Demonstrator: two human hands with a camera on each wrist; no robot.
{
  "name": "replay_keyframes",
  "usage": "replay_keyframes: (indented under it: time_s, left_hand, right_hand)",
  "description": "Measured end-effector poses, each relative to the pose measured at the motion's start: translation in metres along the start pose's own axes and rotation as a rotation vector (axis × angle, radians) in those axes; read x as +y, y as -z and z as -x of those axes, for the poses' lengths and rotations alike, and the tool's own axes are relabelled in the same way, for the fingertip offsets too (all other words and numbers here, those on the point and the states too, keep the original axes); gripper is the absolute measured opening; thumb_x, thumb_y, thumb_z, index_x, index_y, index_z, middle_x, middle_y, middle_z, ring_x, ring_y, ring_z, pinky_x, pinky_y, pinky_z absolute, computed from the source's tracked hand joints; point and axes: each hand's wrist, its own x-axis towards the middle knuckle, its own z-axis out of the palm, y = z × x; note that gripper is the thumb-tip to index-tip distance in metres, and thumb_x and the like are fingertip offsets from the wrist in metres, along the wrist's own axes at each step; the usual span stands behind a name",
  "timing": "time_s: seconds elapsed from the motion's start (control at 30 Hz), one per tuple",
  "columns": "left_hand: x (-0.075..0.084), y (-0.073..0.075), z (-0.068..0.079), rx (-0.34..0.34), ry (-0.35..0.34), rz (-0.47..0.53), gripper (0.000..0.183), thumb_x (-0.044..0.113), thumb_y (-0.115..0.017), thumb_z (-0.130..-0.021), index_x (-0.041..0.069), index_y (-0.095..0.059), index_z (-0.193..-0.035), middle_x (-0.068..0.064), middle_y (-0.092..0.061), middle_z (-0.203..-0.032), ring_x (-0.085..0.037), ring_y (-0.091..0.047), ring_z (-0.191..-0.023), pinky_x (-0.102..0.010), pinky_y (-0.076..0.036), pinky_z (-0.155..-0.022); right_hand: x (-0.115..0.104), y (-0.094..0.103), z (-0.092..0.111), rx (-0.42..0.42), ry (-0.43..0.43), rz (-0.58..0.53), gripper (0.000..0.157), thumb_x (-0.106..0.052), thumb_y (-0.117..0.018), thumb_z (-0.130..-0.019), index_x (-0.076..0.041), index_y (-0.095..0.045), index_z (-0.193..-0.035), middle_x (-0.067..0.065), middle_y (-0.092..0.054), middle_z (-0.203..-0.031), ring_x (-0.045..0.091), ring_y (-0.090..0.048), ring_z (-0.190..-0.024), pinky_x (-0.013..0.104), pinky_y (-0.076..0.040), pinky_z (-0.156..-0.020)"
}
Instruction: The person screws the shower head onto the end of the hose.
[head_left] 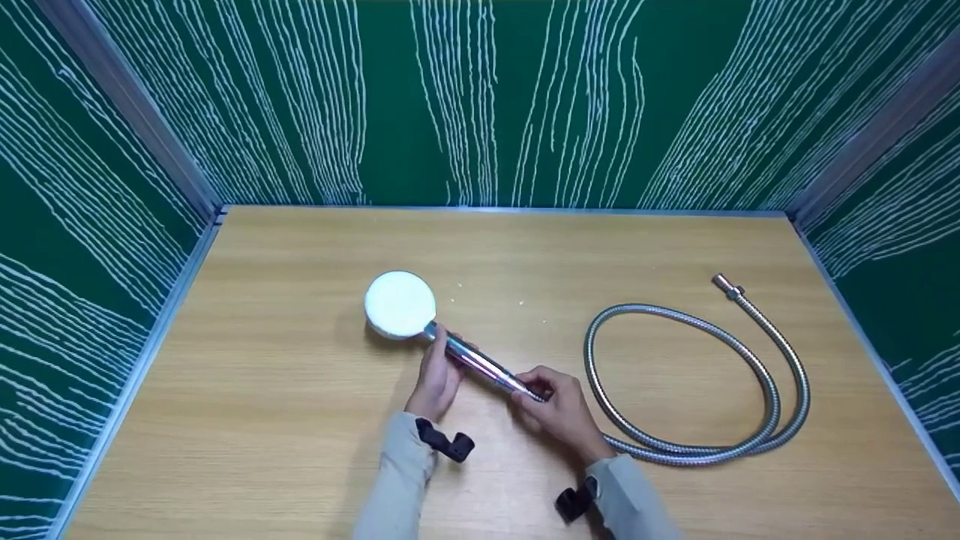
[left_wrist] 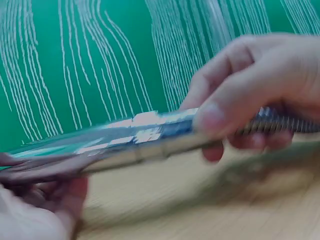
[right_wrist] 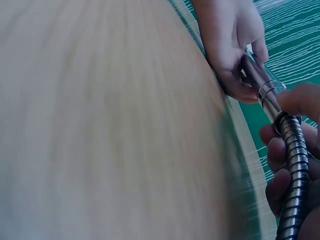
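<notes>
A shower head (head_left: 400, 304) with a round white face and a chrome handle (head_left: 480, 361) is held over the table by my left hand (head_left: 437, 379), whose fingers wrap the handle near its neck. At the handle's lower end, my right hand (head_left: 556, 405) pinches the joint where the ribbed metal shower hose (right_wrist: 295, 165) meets it. Thumb and fingertips curl round the hose's connector in the right wrist view. The left wrist view is blurred, with the chrome handle (left_wrist: 145, 135) running between both hands.
The rest of the hose (head_left: 772, 390) lies coiled on the wooden table (head_left: 262, 420) at the right, its free end fitting (head_left: 726, 285) pointing to the back. Small white specks lie behind the handle. Green panels with white lines (head_left: 510, 97) wall in the back and sides.
</notes>
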Motion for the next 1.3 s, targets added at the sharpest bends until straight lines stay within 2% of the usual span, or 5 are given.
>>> replay_keyframes:
  time_s: [0.23,0.63,0.87,1.03,1.3]
  left_hand:
    - [0.016,0.008,0.005,0.052,0.167,-0.377,0.045,0.042,-0.021,-0.103,0.004,-0.042,-0.096,-0.004,-0.053,-0.067,-0.010,-0.052,-0.051,-0.019,-0.041,-0.045]
    - [0.027,0.004,0.004,0.161,0.325,-0.660,0.049,0.044,-0.021,-0.104,0.001,-0.044,-0.095,0.000,-0.050,-0.051,-0.006,-0.044,-0.037,-0.015,-0.033,-0.035]
    - [0.028,0.000,0.005,0.197,0.307,-0.858,0.056,0.042,-0.020,-0.104,0.005,-0.050,-0.077,0.001,-0.049,-0.048,-0.007,-0.042,-0.036,-0.018,-0.031,-0.035]
    - [0.026,-0.003,0.004,0.234,0.245,-0.979,0.055,0.042,-0.023,-0.105,0.009,-0.049,-0.070,0.002,-0.048,-0.045,-0.007,-0.041,-0.034,-0.020,-0.031,-0.034]
    - [0.023,-0.004,0.003,0.216,0.220,-1.008,0.053,0.039,-0.022,-0.105,0.007,-0.050,-0.073,0.002,-0.048,-0.044,-0.007,-0.040,-0.032,-0.020,-0.030,-0.033]
  right_hand:
    - [-0.001,0.000,0.000,-0.025,0.000,0.025,0.016,-0.004,-0.075,-0.076,-0.008,-0.071,-0.090,0.003,-0.064,-0.075,0.006,-0.053,-0.065,0.019,-0.045,-0.059]
    - [-0.006,-0.002,0.001,-0.031,-0.026,0.019,0.016,0.001,-0.075,-0.075,-0.005,-0.071,-0.090,0.007,-0.066,-0.075,0.004,-0.050,-0.064,0.017,-0.041,-0.060]
    - [-0.028,0.002,0.005,-0.042,-0.031,0.037,0.015,0.005,-0.072,-0.076,0.003,-0.069,-0.090,0.011,-0.065,-0.075,0.005,-0.050,-0.064,0.018,-0.042,-0.061]
    - [-0.010,-0.001,0.001,-0.030,-0.045,0.015,0.016,0.002,-0.075,-0.075,-0.002,-0.070,-0.090,0.007,-0.065,-0.075,0.005,-0.051,-0.065,0.017,-0.042,-0.061]
    - [0.003,0.003,0.000,-0.039,0.009,-0.014,0.015,-0.002,-0.075,-0.075,-0.004,-0.070,-0.089,0.005,-0.063,-0.073,0.005,-0.052,-0.064,0.018,-0.043,-0.059]
